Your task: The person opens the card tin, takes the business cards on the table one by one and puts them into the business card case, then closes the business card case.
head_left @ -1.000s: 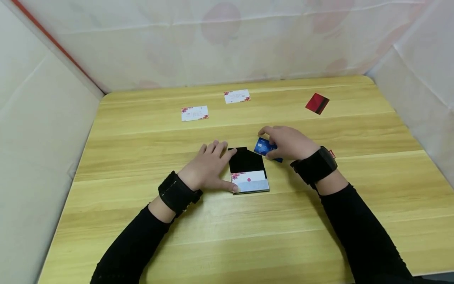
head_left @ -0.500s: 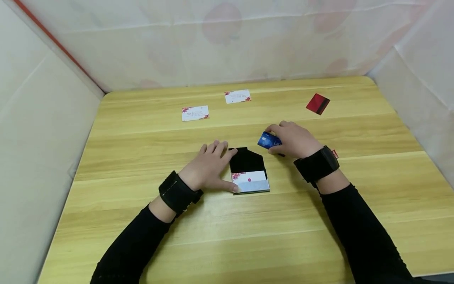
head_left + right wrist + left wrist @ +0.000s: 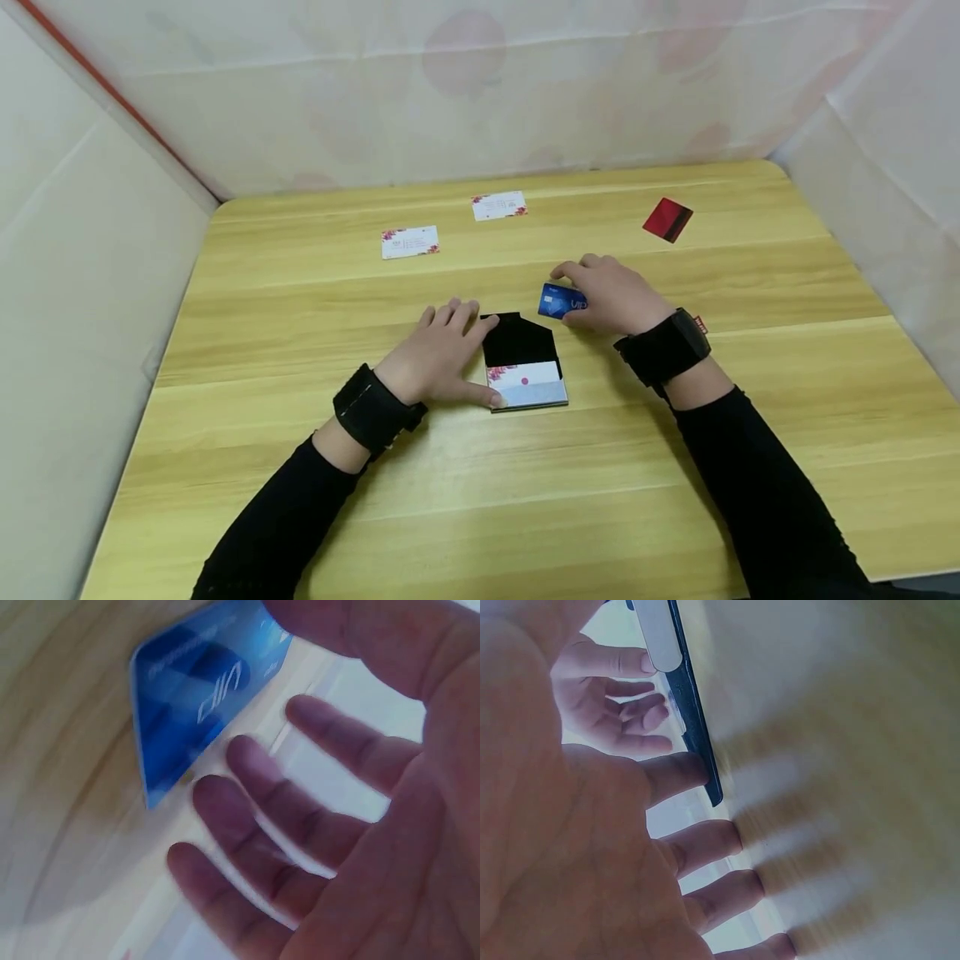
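A black card holder (image 3: 519, 337), flap opened away from the person, lies mid-table with a white floral card (image 3: 536, 374) in its pale pocket. My left hand (image 3: 438, 357) rests at its left side, fingers extended. Its thumb presses the near left corner, and in the left wrist view the index fingertip touches the holder's dark edge (image 3: 700, 739). My right hand (image 3: 618, 296) is spread over a blue VIP card (image 3: 561, 301), right of the flap. In the right wrist view the thumb overlaps the blue card's end, while the loosely bent fingers (image 3: 225, 802) stand apart from it.
Two white floral cards (image 3: 409, 242) (image 3: 499, 206) lie toward the back of the wooden table (image 3: 450, 517). A red card (image 3: 667, 220) with a dark stripe lies at the back right. Pale cloth walls (image 3: 480, 108) border the table behind and at both sides.
The right hand has shifted the blue card a little away from the person and turned it straighter. More of its printed face now shows. The left hand and the holder have stayed put.
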A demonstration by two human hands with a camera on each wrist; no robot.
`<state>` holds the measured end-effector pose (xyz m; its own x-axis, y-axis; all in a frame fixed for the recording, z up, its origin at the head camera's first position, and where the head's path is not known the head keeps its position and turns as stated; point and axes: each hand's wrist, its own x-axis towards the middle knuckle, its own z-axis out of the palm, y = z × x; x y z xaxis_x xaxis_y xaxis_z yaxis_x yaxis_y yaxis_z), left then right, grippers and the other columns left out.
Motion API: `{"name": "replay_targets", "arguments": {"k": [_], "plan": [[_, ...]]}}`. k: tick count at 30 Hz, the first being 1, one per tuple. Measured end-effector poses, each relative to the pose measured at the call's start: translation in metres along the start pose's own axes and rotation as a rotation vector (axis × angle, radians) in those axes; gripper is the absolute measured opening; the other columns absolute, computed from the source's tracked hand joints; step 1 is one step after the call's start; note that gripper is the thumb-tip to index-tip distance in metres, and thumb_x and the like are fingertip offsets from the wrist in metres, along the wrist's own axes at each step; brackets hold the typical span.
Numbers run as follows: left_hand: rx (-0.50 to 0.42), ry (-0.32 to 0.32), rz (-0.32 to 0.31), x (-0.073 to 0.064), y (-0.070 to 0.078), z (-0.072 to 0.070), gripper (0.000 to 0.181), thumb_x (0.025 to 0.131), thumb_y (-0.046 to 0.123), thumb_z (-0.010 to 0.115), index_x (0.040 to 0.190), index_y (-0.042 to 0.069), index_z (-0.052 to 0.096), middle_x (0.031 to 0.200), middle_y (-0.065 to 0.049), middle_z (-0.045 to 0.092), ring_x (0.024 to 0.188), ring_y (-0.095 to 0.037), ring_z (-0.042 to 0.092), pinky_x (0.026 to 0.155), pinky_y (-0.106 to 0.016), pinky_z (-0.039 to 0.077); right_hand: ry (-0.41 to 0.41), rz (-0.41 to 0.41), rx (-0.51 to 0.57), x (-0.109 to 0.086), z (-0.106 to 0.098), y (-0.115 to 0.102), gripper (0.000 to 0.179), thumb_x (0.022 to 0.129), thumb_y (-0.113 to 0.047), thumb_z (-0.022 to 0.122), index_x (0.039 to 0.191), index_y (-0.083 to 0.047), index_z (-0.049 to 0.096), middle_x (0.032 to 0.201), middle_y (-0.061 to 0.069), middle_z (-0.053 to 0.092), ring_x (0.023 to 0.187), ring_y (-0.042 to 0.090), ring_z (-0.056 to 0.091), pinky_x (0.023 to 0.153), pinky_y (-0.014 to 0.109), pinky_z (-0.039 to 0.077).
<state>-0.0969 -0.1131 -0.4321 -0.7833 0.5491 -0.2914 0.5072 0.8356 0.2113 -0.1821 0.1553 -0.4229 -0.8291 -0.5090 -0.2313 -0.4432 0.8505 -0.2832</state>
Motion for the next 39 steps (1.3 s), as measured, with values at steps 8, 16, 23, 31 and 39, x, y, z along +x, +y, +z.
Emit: {"name": "replay_targets", "arguments": {"k": [8,16,23,31,39], "plan": [[-0.003,-0.007,-0.01,0.001,-0.001,-0.003,0.116,0.072,0.084,0.061,0.16,0.018,0.024,0.161,-0.016,0.023,0.149,-0.039,0.019,0.117,-0.062,0.02,-0.019,-0.001,0.03,0.0,-0.003,0.0,0.06,0.086,-0.025,0.079,0.139,-0.012,0.053,0.121,0.02,0.06,0.102,0.033,0.054,0.091,0.05,0.05],[-0.004,-0.009,-0.008,-0.001,-0.002,0.0,0.115,0.073,0.084,0.061,0.16,0.018,0.024,0.16,-0.017,0.024,0.148,-0.04,0.02,0.117,-0.063,0.021,0.005,-0.009,0.036,0.0,0.0,-0.001,0.055,0.084,-0.027,0.08,0.13,-0.006,0.059,0.111,0.016,0.053,0.094,0.03,0.056,0.083,0.044,0.052],[0.003,-0.008,-0.003,0.0,-0.002,-0.001,0.115,0.073,0.084,0.06,0.16,0.018,0.024,0.161,-0.018,0.022,0.149,-0.041,0.018,0.117,-0.063,0.02,0.12,-0.094,-0.03,-0.002,-0.002,-0.006,0.028,0.097,-0.014,0.06,0.124,-0.007,0.061,0.105,0.012,0.053,0.084,0.026,0.056,0.076,0.04,0.05],[0.012,-0.008,0.0,-0.003,-0.001,0.0,0.115,0.073,0.085,0.06,0.16,0.017,0.025,0.16,-0.018,0.024,0.148,-0.041,0.021,0.116,-0.063,0.023,0.182,-0.233,0.043,-0.009,-0.007,-0.029,0.029,0.092,-0.014,0.061,0.12,-0.014,0.068,0.101,0.002,0.07,0.079,0.018,0.059,0.072,0.036,0.051],[0.019,-0.001,-0.001,-0.001,-0.002,0.0,0.116,0.073,0.085,0.059,0.16,0.017,0.025,0.159,-0.017,0.025,0.147,-0.04,0.021,0.115,-0.063,0.024,0.075,-0.401,0.108,-0.014,-0.004,-0.052,0.022,0.09,-0.011,0.065,0.109,-0.02,0.071,0.095,-0.003,0.069,0.077,0.014,0.057,0.073,0.032,0.049]]}}
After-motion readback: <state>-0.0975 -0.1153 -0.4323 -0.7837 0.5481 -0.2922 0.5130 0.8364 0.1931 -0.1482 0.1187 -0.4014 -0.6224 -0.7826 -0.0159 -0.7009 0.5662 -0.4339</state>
